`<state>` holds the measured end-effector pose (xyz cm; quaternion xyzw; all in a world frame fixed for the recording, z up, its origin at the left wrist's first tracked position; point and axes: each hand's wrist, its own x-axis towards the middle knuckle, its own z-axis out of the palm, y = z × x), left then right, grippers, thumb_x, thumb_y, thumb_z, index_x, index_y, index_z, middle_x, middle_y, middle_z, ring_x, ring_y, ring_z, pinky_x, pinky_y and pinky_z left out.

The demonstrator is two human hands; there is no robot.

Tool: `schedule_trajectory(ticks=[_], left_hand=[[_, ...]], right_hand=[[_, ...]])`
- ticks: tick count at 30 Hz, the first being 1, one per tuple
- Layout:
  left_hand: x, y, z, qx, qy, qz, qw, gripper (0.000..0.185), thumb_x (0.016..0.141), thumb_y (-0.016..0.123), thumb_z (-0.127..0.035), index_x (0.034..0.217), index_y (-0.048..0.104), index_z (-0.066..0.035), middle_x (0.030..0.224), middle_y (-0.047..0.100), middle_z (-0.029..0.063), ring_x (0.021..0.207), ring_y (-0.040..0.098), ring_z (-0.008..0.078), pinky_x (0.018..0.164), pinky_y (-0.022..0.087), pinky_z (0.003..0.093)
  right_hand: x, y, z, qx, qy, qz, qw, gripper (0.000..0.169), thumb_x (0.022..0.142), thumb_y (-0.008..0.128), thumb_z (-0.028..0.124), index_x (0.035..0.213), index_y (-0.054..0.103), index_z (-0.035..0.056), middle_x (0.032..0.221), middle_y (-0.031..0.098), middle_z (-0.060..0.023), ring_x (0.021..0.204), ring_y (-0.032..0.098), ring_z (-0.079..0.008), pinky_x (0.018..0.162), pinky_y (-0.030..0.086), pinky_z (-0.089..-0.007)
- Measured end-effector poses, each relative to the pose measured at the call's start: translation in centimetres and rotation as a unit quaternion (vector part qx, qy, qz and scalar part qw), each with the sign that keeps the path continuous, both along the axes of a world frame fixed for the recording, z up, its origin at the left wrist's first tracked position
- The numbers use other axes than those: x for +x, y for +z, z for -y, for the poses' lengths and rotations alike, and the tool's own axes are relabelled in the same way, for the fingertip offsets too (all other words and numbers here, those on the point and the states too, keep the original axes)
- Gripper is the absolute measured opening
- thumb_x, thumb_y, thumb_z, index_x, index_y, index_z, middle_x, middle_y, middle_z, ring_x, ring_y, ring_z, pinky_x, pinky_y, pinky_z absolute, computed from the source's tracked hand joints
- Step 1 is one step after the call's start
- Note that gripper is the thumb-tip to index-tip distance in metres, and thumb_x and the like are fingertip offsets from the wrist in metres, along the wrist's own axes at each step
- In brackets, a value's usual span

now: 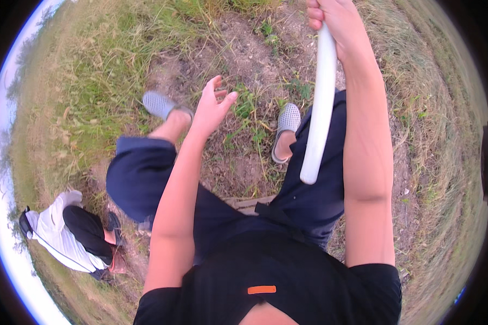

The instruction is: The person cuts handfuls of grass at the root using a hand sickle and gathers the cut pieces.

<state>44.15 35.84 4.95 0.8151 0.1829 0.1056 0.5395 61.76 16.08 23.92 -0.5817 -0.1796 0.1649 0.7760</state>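
My right hand (334, 20) grips a smooth, slightly curved white handle (320, 109) near the picture's top edge. The handle's rounded lower end lies over my dark trouser leg; whatever is beyond my fist is out of view. My left hand (216, 103) is held over the ground between my feet, fingers apart and bent, with nothing in it. Grey perforated clogs are on my feet, one (158, 104) left of my left hand and the other (288, 118) beside the white handle.
Bare soil (244, 53) with low green weeds (246, 101) lies ahead, and taller grass (93, 81) grows at the left. Dry grass (427, 101) covers the right side. A person (57, 231) in a white top and black trousers is low to the ground at the lower left.
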Motion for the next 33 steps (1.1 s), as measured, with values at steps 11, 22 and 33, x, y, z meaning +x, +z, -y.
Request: schedule_trajectory(ticks=[11, 22, 33], left_hand=[[18.1, -14.6, -13.2, 0.18, 0.143, -0.074, 0.97, 0.104, 0.077, 0.069, -0.056, 0.139, 0.025, 0.016, 0.144, 0.031, 0.0343, 0.137, 0.031, 0.0399, 0.114, 0.024, 0.0406], [27.4, -24.9, -13.6, -0.31, 0.113, -0.04, 0.943, 0.034, 0.095, 0.053, -0.029, 0.108, 0.059, 0.002, 0.072, 0.053, 0.0008, 0.056, 0.054, 0.0132, 0.059, 0.05, 0.0289], [18.9, -22.5, -21.1, 0.08, 0.157, -0.048, 0.983, 0.02, 0.096, 0.046, -0.02, 0.091, 0.06, -0.006, 0.078, 0.061, 0.0096, 0.073, 0.058, 0.0236, 0.067, 0.044, 0.0365]], right_hand=[[0.1, -0.7, 3.2, -0.111, -0.166, 0.03, 0.979, 0.022, 0.098, 0.054, 0.023, 0.087, 0.045, 0.0061, 0.067, 0.042, 0.005, 0.047, 0.035, 0.0017, 0.039, 0.03, -0.0153], [2.2, -3.1, 0.5, -0.313, -0.189, -0.011, 0.931, 0.022, 0.099, 0.048, 0.023, 0.101, 0.047, 0.0006, 0.064, 0.04, 0.0049, 0.044, 0.035, 0.0014, 0.038, 0.031, -0.014], [4.7, -14.8, -3.8, -0.494, 0.057, 0.116, 0.86, 0.035, 0.093, 0.055, 0.029, 0.096, 0.046, -0.0045, 0.076, 0.062, -0.0257, 0.072, 0.064, -0.0406, 0.064, 0.049, -0.0468]])
